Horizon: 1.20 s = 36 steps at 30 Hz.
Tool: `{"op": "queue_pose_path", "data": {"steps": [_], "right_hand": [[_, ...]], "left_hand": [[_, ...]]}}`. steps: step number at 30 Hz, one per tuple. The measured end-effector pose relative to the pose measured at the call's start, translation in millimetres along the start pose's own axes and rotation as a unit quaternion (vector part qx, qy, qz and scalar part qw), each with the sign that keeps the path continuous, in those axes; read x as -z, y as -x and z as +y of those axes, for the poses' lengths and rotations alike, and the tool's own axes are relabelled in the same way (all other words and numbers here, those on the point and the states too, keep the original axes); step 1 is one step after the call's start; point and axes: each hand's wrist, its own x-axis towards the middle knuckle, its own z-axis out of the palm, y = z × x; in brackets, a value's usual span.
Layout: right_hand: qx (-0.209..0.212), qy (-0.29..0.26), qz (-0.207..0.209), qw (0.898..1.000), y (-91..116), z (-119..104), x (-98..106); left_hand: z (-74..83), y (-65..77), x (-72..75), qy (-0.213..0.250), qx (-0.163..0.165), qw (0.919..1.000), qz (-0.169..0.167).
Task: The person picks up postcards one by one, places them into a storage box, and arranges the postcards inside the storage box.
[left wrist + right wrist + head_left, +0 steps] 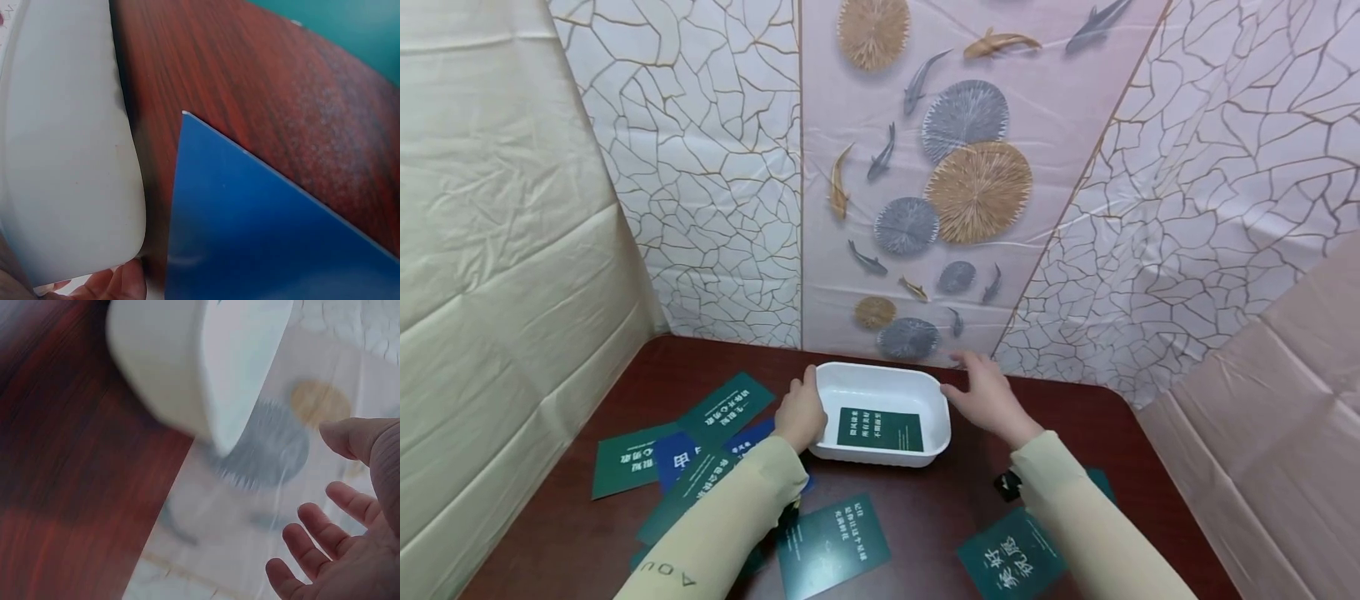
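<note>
The white tray (pixel 880 381) is located toward the rear of the table (pixel 917 517) and contains one green card (pixel 891 431) with white lettering, lying on its floor. The left hand (pixel 802 412) grips the tray's left end; the right hand (pixel 990 402) is released, fingers extended, just beside the right end.

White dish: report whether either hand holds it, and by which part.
The left hand grips the white dish by its left end in the head view; the right hand holds nothing.
</note>
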Motion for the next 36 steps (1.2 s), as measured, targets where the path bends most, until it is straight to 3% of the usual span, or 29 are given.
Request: {"op": "queue_pose_path", "data": {"steps": [8,15,20,24,27,33,36], "right_hand": [[-0.033,-0.02,-0.018,0.999,30,66,25],[-0.119,-0.007,-0.064,0.991,63,115,41],[-0.193,-0.005,-0.102,0.976,79,144,44],[-0.245,0.005,-0.126,0.961,88,161,41],[-0.261,0.011,-0.138,0.955,92,169,38],[-0.292,0.031,-0.147,0.945,98,175,36],[-0.325,0.045,-0.142,0.934,101,177,35]], "left_hand": [[-1.6,-0.3,1.1,-0.001,0.0,1.0,0.005],[-1.4,-1.2,1.6,-0.001,-0.003,1.0,0.009],[-0.9,-1.4,2.6,0.0,-0.004,0.9999,0.011],[-0.7,-1.6,3.3,-0.001,-0.005,0.9999,0.012],[-0.4,-1.2,4.2,0.001,-0.005,0.9999,0.014],[0.9,-0.7,5.3,0.001,-0.003,0.9999,0.011],[2.3,-1.0,5.1,0.0,-0.001,1.0,0.01]]}}
